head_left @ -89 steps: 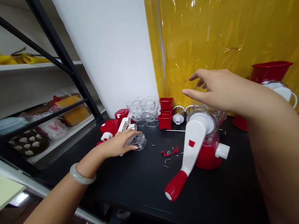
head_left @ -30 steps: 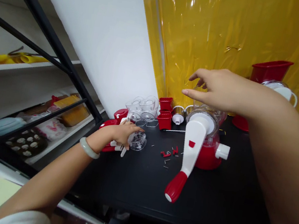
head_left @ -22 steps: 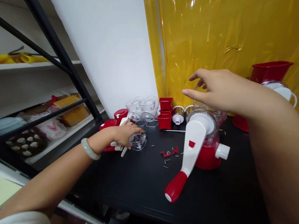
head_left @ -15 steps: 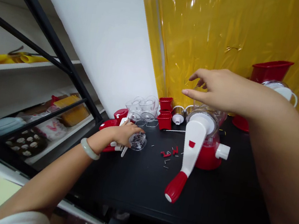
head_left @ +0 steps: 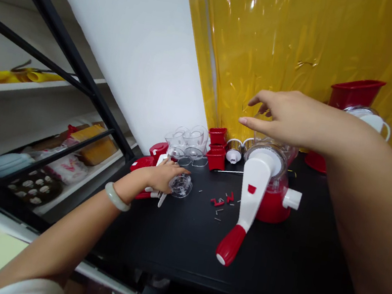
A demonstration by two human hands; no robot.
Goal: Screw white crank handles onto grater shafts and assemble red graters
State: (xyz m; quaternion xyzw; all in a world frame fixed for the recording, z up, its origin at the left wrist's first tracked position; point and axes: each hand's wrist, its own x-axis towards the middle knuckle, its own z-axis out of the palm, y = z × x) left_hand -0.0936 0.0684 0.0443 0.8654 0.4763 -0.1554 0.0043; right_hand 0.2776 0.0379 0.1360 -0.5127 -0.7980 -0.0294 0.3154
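My left hand point(head_left: 161, 175), with a pale bangle on its wrist, lies at the left end of the black table point(head_left: 274, 265), fingers curled over a small clear plastic round part point(head_left: 181, 185) and touching red and white parts under the palm. My right hand point(head_left: 280, 113) hovers above a red and white hand-crank grinder point(head_left: 266, 189), fingers loosely bent and apart, holding nothing. The grinder's white crank with a red knob point(head_left: 230, 243) points down toward the table's front edge.
Clear cups point(head_left: 189, 141), small red boxes point(head_left: 216, 150) and metal drums point(head_left: 234, 148) stand at the back by the yellow plastic sheet point(head_left: 310, 46). Small red clips point(head_left: 223, 199) lie mid-table. A second red grinder point(head_left: 354, 101) stands back right. Black-framed shelving point(head_left: 48, 152) is at left.
Three seconds ago my left hand lay flat nearer the table edge; it has since moved back slightly and curled over the clear part. Over the last second nothing has visibly moved.
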